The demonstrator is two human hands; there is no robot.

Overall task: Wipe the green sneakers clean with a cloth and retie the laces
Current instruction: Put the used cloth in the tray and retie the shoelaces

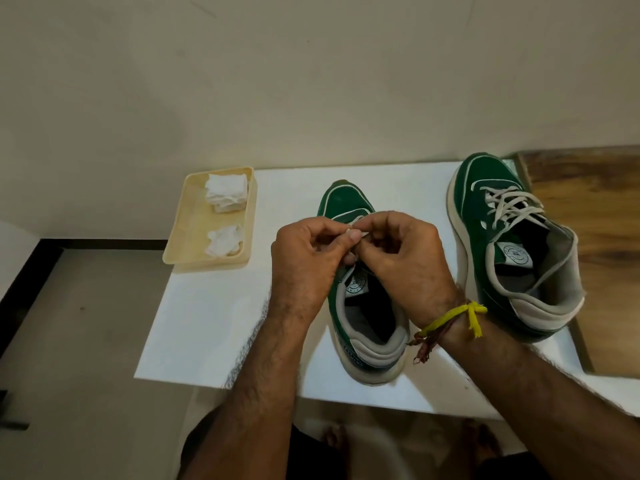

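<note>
**Op:** Nearest my lens are the two bare forearms, rising from the bottom edge toward the white rectangular tabletop (214,323). On the right wrist I see a knotted yellow thread band (457,318) with a reddish-brown string beside it.

**Desk:** And the hands?

**Op:** My left hand (308,258) and right hand (405,251) meet over the near green suede sneaker with the off-white sole and grey collar (367,327). Both have their fingers curled in tight. Between the left thumb and the right fingertips (367,226) I can see a pale off-white lace end (355,232), pinched from both sides right where the hands touch. It sits above the shoe's tongue, roughly over the eyelet area. Most of that lace is hidden under the knuckles, so I cannot tell how it is threaded.

**Desk:** Where is that shoe?

**Op:** Standing upright on the tabletop, heel toward me, toe pointing to the wall.

**Desk:** The other one?

**Op:** A second green sneaker with loose off-white laces (512,251) stands well to the right, near the table's right edge, untouched.

**Desk:** Cloths?

**Op:** At the far left corner is a shallow cream plastic tray (194,233). Inside it lie a folded white cloth (227,192) at the far end and a crumpled white cloth (225,240) at the near end, well apart from both hands.
</note>
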